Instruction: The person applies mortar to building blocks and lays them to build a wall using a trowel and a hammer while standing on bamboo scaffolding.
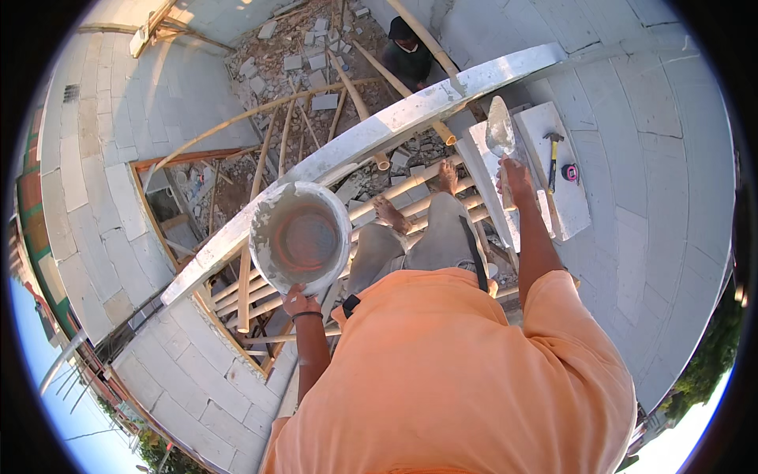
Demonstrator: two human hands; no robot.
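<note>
My left hand (298,301) grips the near rim of a round, mortar-smeared bucket (261,261), tilted so its inside shows a thin wet residue at the bottom. The bucket is at or over the long pale beam (379,130) that crosses in front of me; whether it rests there I cannot tell. In my right hand (515,178) is a pointed trowel (499,130), its blade coated with grey mortar and aimed away from me. The trowel is above white blocks (475,150) on my right. On the neighbouring block (568,213) lie a claw hammer (553,158) and a pink-and-black tape measure (569,172).
My bare feet (448,177) are on bamboo poles (410,186) with gaps between them. Far below, rubble and broken blocks (318,62) cover the ground, and another person (407,55) is there. Pale block walls (647,197) stand on both sides. A wood-framed opening (170,213) is at left.
</note>
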